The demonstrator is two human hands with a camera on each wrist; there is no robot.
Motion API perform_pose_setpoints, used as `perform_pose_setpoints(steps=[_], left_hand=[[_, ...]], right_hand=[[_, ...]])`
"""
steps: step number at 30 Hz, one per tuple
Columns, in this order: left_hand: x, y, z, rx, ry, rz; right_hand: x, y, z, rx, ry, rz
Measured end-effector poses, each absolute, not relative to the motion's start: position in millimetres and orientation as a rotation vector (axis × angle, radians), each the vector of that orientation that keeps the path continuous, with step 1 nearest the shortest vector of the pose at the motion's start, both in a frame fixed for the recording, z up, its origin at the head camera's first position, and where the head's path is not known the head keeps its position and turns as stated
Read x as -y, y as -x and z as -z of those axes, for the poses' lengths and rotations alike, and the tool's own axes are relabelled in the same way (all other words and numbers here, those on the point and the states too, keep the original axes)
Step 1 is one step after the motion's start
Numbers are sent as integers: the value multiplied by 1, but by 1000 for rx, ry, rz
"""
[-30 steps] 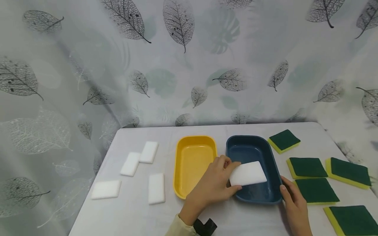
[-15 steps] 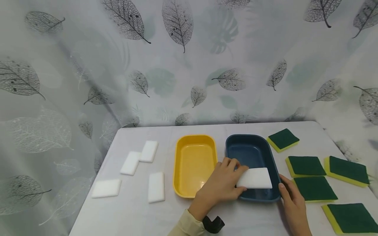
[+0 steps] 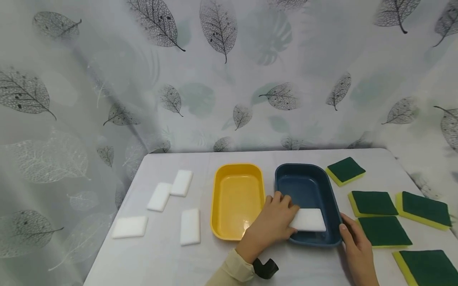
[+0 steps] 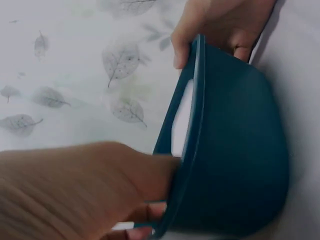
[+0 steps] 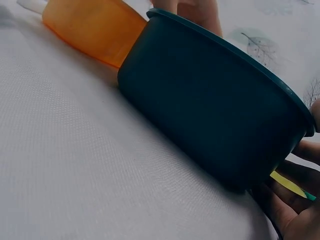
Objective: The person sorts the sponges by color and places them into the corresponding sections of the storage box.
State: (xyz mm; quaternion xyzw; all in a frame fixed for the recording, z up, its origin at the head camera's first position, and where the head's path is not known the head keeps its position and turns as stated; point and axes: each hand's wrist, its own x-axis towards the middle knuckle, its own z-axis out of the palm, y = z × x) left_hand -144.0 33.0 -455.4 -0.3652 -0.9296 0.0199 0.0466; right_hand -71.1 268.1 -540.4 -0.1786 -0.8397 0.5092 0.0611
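In the head view a white sponge block lies low inside the front part of the dark blue tray. My left hand reaches over the tray's left rim and holds the block by its left end; the fingertips are partly hidden. At the tray's front right corner my right hand grips the wall. In the left wrist view the right thumb hooks over the rim, with fingers on the outside. The right wrist view shows the outer wall of the blue tray and the right fingers against it.
Left of the blue tray stands a yellow tray. Several white sponge blocks lie on the table's left side. Several green and yellow scouring sponges lie at right, close to my right hand. A leaf-print curtain hangs behind the table.
My left hand has moved slightly right and down with the white sponge block, lowering it into the blue tray. My right hand has stayed on the tray's corner.
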Motion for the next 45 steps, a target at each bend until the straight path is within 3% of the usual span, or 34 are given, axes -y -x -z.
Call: perform_pose_setpoints(steps=[30,45], left_hand=[[-55,146,444,2983,1121,-433],[-61,149,457,2996,1169,-325]], right_hand=[[-262,69,539,2542,486,-1553],[-266,68,536,2538,462,-1529]])
